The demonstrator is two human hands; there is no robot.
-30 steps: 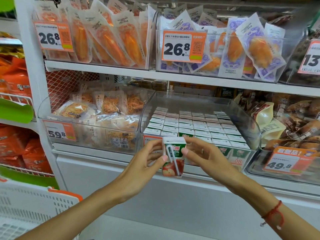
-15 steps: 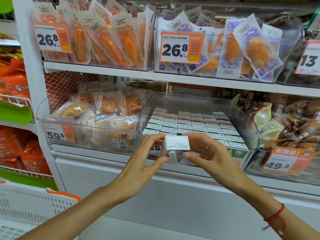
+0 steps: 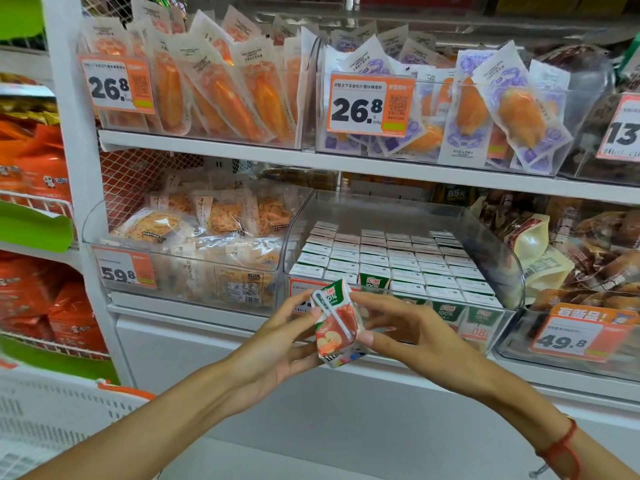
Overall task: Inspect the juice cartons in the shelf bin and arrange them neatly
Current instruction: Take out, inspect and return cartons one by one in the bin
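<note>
Left hand (image 3: 277, 344) and right hand (image 3: 412, 332) pinch one tilted carton (image 3: 337, 323) between them by its sides, just in front of the bin (image 3: 498, 244) of cartons

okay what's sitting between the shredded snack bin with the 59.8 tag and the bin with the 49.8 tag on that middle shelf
In the head view, the clear bin of juice cartons stands between them. Both hands hold one carton in front of it.
</note>
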